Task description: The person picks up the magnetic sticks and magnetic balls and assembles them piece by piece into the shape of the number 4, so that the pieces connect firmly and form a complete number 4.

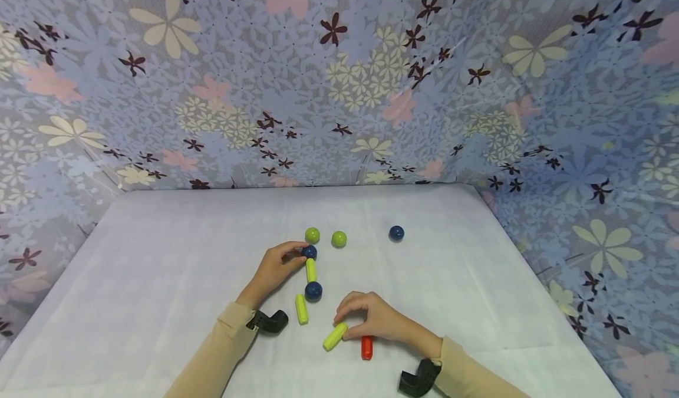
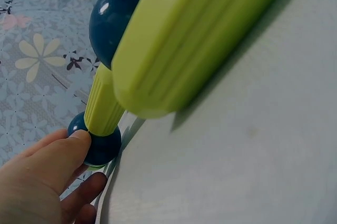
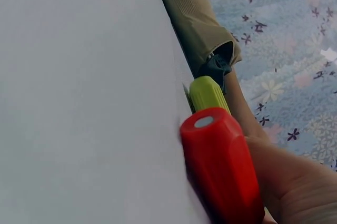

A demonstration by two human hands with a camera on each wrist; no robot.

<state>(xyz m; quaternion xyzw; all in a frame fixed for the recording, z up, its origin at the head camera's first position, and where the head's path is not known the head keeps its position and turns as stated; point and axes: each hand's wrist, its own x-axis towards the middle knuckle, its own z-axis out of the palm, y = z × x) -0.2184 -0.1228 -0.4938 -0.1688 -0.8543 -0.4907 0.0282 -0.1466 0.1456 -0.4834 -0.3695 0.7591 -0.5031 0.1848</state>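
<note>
My left hand (image 1: 276,269) pinches a dark blue ball (image 1: 310,252) between thumb and fingers. That ball meets one end of a yellow-green magnetic rod (image 1: 311,270), and a second blue ball (image 1: 313,292) sits at the rod's near end. Beside this ball lies another yellow-green rod (image 1: 302,309), large in the left wrist view. My right hand (image 1: 373,316) holds the end of a third yellow-green rod (image 1: 334,337) between thumb and fingertips, low over the table. Under that hand lies a red magnetic rod (image 1: 367,348); the right wrist view shows a metal disc in its end.
Two green balls, a left one (image 1: 312,235) and a right one (image 1: 339,239), lie just beyond the left hand. Farther right is a lone blue ball (image 1: 396,233). A white cloth covers the table (image 1: 159,256); flowered fabric (image 1: 297,91) hangs behind and at the sides.
</note>
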